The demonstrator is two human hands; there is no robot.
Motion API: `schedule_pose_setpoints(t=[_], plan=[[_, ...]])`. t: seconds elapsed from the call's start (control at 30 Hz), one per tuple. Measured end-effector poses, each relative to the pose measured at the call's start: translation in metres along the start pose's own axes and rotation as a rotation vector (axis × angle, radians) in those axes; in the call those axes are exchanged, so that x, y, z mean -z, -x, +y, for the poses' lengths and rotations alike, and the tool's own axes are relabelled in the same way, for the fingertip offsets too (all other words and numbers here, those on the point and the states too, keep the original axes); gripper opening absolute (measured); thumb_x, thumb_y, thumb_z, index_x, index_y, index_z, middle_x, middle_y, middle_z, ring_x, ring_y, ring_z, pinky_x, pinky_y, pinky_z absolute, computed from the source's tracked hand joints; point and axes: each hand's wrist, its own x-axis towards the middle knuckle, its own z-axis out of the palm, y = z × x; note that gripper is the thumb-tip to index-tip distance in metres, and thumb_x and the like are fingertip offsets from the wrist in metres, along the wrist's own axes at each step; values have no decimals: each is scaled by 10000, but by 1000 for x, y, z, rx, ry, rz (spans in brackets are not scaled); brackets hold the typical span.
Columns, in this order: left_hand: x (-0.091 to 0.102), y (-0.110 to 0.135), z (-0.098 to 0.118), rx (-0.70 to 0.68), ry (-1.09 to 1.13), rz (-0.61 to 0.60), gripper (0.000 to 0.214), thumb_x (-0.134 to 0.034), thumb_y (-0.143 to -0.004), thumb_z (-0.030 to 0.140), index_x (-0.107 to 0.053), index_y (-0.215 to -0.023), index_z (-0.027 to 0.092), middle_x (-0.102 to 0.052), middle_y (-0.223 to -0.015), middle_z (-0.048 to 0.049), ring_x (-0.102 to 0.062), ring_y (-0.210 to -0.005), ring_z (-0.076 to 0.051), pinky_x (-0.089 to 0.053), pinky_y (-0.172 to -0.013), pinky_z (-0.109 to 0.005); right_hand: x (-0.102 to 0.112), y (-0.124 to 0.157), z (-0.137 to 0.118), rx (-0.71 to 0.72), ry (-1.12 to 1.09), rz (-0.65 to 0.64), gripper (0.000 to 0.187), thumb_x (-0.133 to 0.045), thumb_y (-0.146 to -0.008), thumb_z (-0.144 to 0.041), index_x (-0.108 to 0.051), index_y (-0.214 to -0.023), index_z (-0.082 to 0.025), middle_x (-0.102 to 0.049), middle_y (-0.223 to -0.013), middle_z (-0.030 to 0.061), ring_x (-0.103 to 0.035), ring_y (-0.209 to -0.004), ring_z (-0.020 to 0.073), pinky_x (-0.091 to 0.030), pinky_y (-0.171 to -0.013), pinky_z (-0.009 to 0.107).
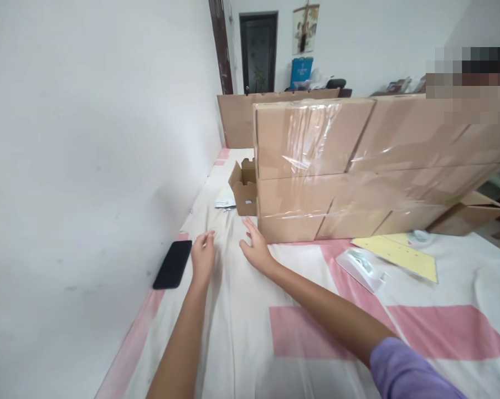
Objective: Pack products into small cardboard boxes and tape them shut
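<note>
My left hand [202, 256] hovers over the white and pink bedsheet [237, 332], fingers curled in and nothing visible in them. A black phone [173, 265] lies just left of it, by the wall. My right hand [256, 247] is open, thumb and fingers apart, near the lower left corner of a stack of taped cardboard boxes [299, 199]. Beyond both hands stands a small open cardboard box [245, 198], its flaps up, partly hidden by the stack. A small white packet [225, 198] rests at its left side.
The white wall [87, 166] bounds the left. On the right lie a white tape dispenser [361, 269], a yellow sheet [399, 256] and a roll of clear tape [419, 237]. An open carton [465, 213] stands at the stack's right end. A person, blurred out, is behind the stack.
</note>
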Motion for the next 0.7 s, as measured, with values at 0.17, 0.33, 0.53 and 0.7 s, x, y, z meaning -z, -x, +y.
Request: schedule_pose_setpoints(t=[0.17,0.33,0.53,0.7], plan=[[-75,-109,-10,-102,-172,-91,434,-663,-965,397,-605,-1341,188,-589,-1427,-123,-586,-1289,-292,-490,-1089,-561,-39,-66,16,-200,23,225,919,-596,-820,-212,-186,-1641,-151,-118,-1746,141,-75,-1630,277,-156,-1314,519],[-123,-169,-18,-201,-251,-175,472,-679,-954,382,-587,-1382,205,-519,-1519,-125,-512,-1382,-325,-427,-1145,-611,-44,-102,25,-253,31,361,1000,-589,-846,-223,-5,-1657,-197,-130,-1746,120,-52,-1630,246,-134,-1317,518],[-141,-190,-41,-164,-197,-118,444,-654,-971,385,-592,-1371,204,-549,-1483,-123,-544,-1346,-309,-450,-1128,-593,-55,-124,31,-270,95,444,1056,-576,-863,-264,133,-1641,-180,-92,-1746,116,37,-1629,265,-89,-1319,552],[-137,-195,-50,-122,-12,-11,434,-632,-984,416,-596,-1357,195,-605,-1403,-120,-609,-1251,-282,-506,-1070,-553,-59,-131,29,-302,149,460,1108,-607,-832,-272,143,-1638,-150,-81,-1737,150,85,-1624,296,-33,-1303,597]])
